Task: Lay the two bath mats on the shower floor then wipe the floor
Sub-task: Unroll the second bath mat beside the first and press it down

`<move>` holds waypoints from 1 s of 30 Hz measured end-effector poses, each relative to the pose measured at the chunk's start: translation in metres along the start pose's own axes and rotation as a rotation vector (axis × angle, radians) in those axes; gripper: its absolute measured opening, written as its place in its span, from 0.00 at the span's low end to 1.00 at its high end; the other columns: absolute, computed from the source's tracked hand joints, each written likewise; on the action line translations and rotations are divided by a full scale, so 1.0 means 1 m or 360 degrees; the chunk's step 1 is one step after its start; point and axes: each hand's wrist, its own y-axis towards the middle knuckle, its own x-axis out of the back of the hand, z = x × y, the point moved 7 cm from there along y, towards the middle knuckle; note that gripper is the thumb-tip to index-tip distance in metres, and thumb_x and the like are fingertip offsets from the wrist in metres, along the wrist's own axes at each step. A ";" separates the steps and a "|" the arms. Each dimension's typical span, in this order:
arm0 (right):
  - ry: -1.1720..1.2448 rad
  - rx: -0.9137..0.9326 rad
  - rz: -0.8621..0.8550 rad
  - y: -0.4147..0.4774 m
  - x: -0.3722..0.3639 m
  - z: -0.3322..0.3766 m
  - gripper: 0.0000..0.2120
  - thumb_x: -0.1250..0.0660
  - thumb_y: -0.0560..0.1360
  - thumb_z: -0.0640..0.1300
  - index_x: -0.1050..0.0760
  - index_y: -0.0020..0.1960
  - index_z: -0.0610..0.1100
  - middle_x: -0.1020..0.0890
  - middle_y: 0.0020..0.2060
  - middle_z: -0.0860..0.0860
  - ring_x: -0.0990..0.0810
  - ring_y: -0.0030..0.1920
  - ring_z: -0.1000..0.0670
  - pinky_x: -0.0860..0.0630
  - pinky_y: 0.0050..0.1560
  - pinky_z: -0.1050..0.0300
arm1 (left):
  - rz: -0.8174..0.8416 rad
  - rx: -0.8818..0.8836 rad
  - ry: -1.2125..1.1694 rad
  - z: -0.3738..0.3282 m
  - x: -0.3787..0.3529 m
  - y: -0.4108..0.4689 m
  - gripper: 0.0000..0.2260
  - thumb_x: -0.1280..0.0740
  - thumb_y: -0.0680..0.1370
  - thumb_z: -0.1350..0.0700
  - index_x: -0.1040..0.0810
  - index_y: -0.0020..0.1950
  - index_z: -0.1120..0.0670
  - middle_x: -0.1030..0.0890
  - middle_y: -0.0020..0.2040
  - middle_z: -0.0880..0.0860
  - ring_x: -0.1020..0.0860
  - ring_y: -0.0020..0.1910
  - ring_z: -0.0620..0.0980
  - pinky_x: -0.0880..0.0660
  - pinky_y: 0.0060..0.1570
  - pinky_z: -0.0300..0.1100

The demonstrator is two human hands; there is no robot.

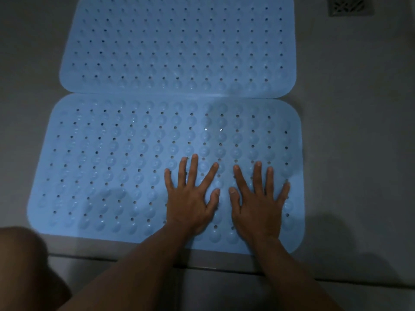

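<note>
Two light blue bath mats with rows of small holes and round bumps lie flat on the grey shower floor (350, 108). The far mat (177, 43) and the near mat (107, 164) meet edge to edge along their long sides. My left hand (190, 198) rests palm down on the near mat's right half, fingers spread. Beside it, my right hand (258, 203) lies flat in the same way, closer to the mat's right edge. Neither hand holds anything.
A square metal drain grate (350, 5) sits in the floor at the top right. A dark threshold strip (224, 268) runs along the near mat's front edge. My knee (24, 265) shows at the bottom left.
</note>
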 end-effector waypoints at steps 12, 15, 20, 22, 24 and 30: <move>-0.0004 -0.0019 -0.0025 -0.001 0.001 0.004 0.26 0.57 0.83 0.62 0.60 0.79 0.63 0.54 0.81 0.47 0.58 0.80 0.43 0.57 0.73 0.28 | 0.0015 -0.0013 -0.0016 0.003 -0.008 -0.001 0.27 0.57 0.82 0.36 0.52 0.81 0.39 0.56 0.82 0.54 0.60 0.80 0.57 0.60 0.74 0.67; -0.0007 -0.0031 0.0006 -0.003 0.002 0.005 0.26 0.60 0.83 0.62 0.63 0.78 0.64 0.59 0.80 0.49 0.62 0.79 0.44 0.60 0.74 0.30 | 0.0050 -0.0015 -0.0071 0.004 -0.009 -0.002 0.27 0.59 0.81 0.36 0.56 0.81 0.39 0.60 0.82 0.54 0.63 0.80 0.56 0.64 0.73 0.66; 0.0042 -0.0073 0.0199 -0.003 0.007 0.009 0.26 0.62 0.82 0.63 0.68 0.77 0.65 0.66 0.79 0.49 0.69 0.78 0.44 0.66 0.73 0.31 | 0.0199 -0.0025 -0.0290 0.011 -0.001 -0.002 0.32 0.68 0.75 0.32 0.65 0.79 0.39 0.67 0.80 0.49 0.70 0.78 0.50 0.71 0.73 0.60; 0.0055 -0.0112 0.0269 -0.003 0.010 0.014 0.26 0.60 0.82 0.62 0.66 0.78 0.64 0.64 0.79 0.48 0.68 0.78 0.43 0.66 0.73 0.30 | 0.0179 -0.0014 -0.0396 0.017 0.006 -0.004 0.33 0.65 0.76 0.32 0.62 0.80 0.41 0.60 0.82 0.49 0.64 0.79 0.48 0.66 0.76 0.57; 0.0061 -0.0141 0.0307 -0.002 0.017 0.021 0.27 0.58 0.83 0.61 0.62 0.79 0.61 0.63 0.80 0.46 0.67 0.78 0.42 0.65 0.73 0.30 | 0.0177 -0.0007 -0.0567 0.025 0.016 -0.003 0.32 0.59 0.78 0.34 0.56 0.81 0.42 0.53 0.82 0.49 0.57 0.80 0.47 0.61 0.78 0.53; 0.0122 -0.0253 0.0297 0.000 0.105 0.041 0.30 0.55 0.84 0.58 0.62 0.81 0.53 0.63 0.80 0.45 0.65 0.79 0.43 0.61 0.75 0.31 | -0.0019 -0.0076 -0.0691 0.052 0.115 0.005 0.28 0.53 0.82 0.41 0.46 0.81 0.46 0.41 0.81 0.52 0.48 0.80 0.50 0.53 0.77 0.52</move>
